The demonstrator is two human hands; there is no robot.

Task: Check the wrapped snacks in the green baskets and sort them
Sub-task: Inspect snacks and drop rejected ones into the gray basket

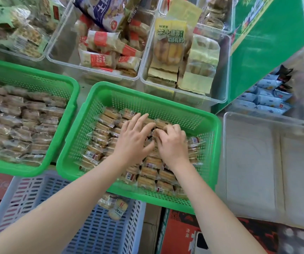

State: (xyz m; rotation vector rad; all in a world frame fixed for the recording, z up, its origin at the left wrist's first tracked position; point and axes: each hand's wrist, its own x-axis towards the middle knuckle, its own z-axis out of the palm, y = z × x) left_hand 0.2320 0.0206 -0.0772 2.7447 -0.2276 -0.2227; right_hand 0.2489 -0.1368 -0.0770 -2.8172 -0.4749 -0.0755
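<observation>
A shop display fills the view, seen from above. The green slanted stand (268, 43) runs from twelve o'clock down toward three o'clock, with blue-wrapped packets (264, 96) stacked behind clear plastic beneath it. Across the top, from ten to one o'clock, sit clear plastic bins (219, 99) holding red-labelled and yellow-labelled packets. At four o'clock lies a large clear lidded tub (268, 162). Red cartons (180, 233) show at six o'clock and at the eight o'clock edge, and a pale blue slotted crate (100, 228) sits at seven o'clock with a few packets in it, partly under the baskets.

The left green basket (28, 76) sits at nine o'clock, packed with rows of brownish wrapped snacks (19, 123). The centre green basket (166, 99) lies in the middle, just beside the left one, holding a pile of golden wrapped snacks (147, 173) in clear film.

Both bare forearms reach in from the bottom edge. The left hand (133, 138) rests on the pile with its fingers (142, 121) spread and nearly straight, pointing toward one o'clock, pressing on the packets. The right hand (173, 142), touching the left at the fingertips, has fingers (163, 133) curled down into the pile at the basket's centre; they appear to pinch a packet, though which one cannot be made out.
</observation>
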